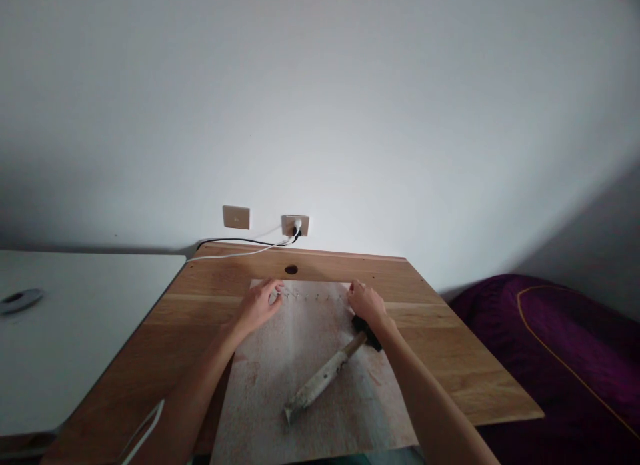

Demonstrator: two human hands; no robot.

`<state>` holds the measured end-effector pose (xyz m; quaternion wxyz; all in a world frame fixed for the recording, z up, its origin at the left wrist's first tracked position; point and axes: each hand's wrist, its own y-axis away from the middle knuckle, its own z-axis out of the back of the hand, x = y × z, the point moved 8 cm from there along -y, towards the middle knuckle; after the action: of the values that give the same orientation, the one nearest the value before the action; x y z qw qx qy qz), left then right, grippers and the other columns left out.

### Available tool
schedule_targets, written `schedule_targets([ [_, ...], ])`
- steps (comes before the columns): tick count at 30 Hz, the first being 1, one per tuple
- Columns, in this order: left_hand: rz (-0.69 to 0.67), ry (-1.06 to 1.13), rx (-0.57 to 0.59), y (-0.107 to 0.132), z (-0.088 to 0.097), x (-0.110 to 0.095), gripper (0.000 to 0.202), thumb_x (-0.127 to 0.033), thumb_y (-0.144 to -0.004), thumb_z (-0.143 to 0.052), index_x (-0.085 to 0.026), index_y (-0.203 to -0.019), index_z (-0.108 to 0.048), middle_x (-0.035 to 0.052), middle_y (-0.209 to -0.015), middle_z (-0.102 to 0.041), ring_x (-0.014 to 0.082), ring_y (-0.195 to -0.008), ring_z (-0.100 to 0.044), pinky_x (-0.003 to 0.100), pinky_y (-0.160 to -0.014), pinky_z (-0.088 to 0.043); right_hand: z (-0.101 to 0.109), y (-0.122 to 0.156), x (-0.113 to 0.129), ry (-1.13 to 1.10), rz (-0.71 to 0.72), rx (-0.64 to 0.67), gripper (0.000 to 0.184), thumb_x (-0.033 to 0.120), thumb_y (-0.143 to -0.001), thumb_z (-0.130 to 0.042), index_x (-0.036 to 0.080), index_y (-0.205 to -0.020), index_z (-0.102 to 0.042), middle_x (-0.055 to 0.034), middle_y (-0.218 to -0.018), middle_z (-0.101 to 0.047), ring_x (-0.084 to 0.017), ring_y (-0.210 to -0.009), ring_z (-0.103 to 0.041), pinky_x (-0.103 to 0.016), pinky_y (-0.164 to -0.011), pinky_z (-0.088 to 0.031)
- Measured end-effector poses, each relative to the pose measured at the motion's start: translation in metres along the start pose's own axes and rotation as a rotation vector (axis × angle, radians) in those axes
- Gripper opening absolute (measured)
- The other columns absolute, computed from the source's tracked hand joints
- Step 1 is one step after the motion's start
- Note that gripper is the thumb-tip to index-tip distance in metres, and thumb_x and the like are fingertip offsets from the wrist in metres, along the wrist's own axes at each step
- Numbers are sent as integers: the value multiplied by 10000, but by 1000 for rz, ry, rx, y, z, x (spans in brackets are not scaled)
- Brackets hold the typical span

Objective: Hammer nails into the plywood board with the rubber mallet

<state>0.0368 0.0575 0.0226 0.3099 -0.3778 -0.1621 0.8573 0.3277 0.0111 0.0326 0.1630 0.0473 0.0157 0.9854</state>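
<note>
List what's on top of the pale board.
A hammer lies on the board, and what look like small nails stand in a row between the left hand and right hand. The surface beneath hammer and hands is covered.

Dim, cool, diffuse light fills the view. The wall [345, 131] is brightest above and slightly right of the socket [305, 225], fading to grey well left of it. Far right of the socket a soft-edged dark area slants down, and below that purple cloth [530, 345] sinks toward black. Below the socket, nails [317, 297] look soft and smeared; wide-angle stretch splays the surface [450, 338] toward the viewer.
</note>
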Motion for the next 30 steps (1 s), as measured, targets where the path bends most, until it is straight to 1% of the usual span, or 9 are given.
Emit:
schedule_targets([
  [4,-32,-25,43,1,-7,1,221,-171,-884,-579,-236,-1076,-665,47,-1045,-744,216,-938,-708,334,-856,-544,0,-1,2,-9,15,3,317,233,-1015,-416,176,-1200,-667,-167,-1170,-753,-260,-1050,-732,-305,-812,-487],
  [6,-36,-25,43,1,-9,2,254,-162,-884,-574,-242,-1108,-662,45,-1055,-746,217,-951,-712,340,-872,-547,1,0,3,-14,24,-3,317,217,-1006,-426,178,-1213,-662,-162,-1162,-756,-254,-1060,-726,-297,-819,-480],
  [9,-32,-37,34,1,-9,5,315,-124,-868,-559,-245,-1143,-654,40,-1050,-750,213,-934,-717,342,-877,-548,4,1,4,-19,28,-13,318,202,-989,-441,176,-1220,-657,-157,-1134,-763,-260,-1065,-722,-295,-814,-474],
  [16,-3,-40,51,1,-11,8,364,-101,-844,-566,-260,-1157,-663,30,-1013,-761,205,-874,-718,339,-858,-553,5,2,4,-24,17,-23,308,222,-981,-465,190,-1222,-653,-159,-1098,-768,-276,-1028,-731,-309,-794,-474],
  [20,1,-33,44,1,-9,7,368,-95,-828,-585,-254,-1148,-675,38,-1006,-765,220,-920,-721,347,-873,-555,5,3,4,-23,18,-30,316,232,-977,-463,192,-1227,-652,-156,-1098,-769,-283,-1041,-730,-317,-809,-474],
  [27,-7,-30,35,2,-9,6,372,-75,-819,-576,-251,-1131,-680,36,-996,-761,201,-837,-710,330,-821,-562,5,2,3,-29,26,-37,309,228,-964,-488,182,-1227,-643,-146,-1109,-772,-276,-1048,-729,-305,-802,-464],
  [30,2,-23,37,1,-9,7,382,-67,-805,-582,-254,-1121,-686,32,-987,-764,196,-826,-708,327,-822,-565,6,2,3,-34,27,-38,312,228,-963,-493,174,-1233,-640,-154,-1116,-769,-281,-1052,-727,-309,-803,-463],
])
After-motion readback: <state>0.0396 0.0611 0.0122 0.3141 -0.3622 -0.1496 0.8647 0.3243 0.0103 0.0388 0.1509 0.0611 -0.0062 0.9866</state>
